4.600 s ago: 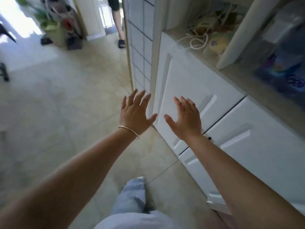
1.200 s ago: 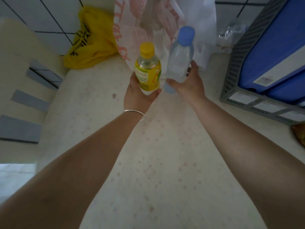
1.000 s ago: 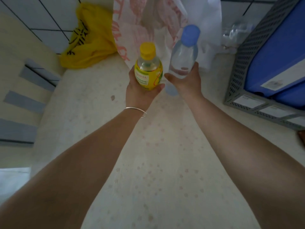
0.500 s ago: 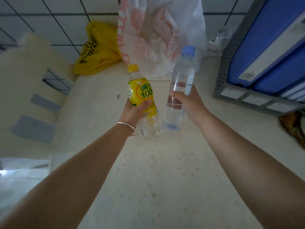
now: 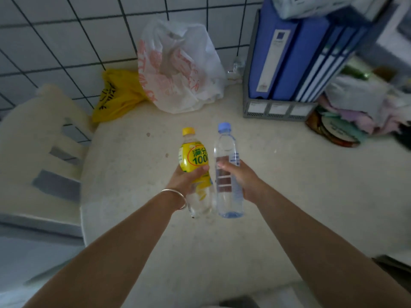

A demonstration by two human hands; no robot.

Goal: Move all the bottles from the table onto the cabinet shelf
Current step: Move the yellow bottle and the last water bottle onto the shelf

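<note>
My left hand (image 5: pixel 185 178) grips a clear bottle with a yellow cap and yellow label (image 5: pixel 194 160) around its middle. Beside it, my right hand (image 5: pixel 241 177) grips a clear water bottle with a blue cap (image 5: pixel 225 150). Both bottles are lifted above the pale speckled table (image 5: pixel 289 185), side by side and nearly touching, caps pointing away from me. No cabinet shelf shows in this view.
A white plastic bag with red print (image 5: pixel 178 67) and a yellow bag (image 5: pixel 117 92) lie at the table's back by the tiled wall. A grey file rack with blue binders (image 5: pixel 287 63) stands at the back right, clutter (image 5: pixel 355 112) beside it. A cream chair (image 5: pixel 42 141) is at the left.
Both bottles have been lifted off the table and drawn back toward me. The view has pulled away from the bags and wall.
</note>
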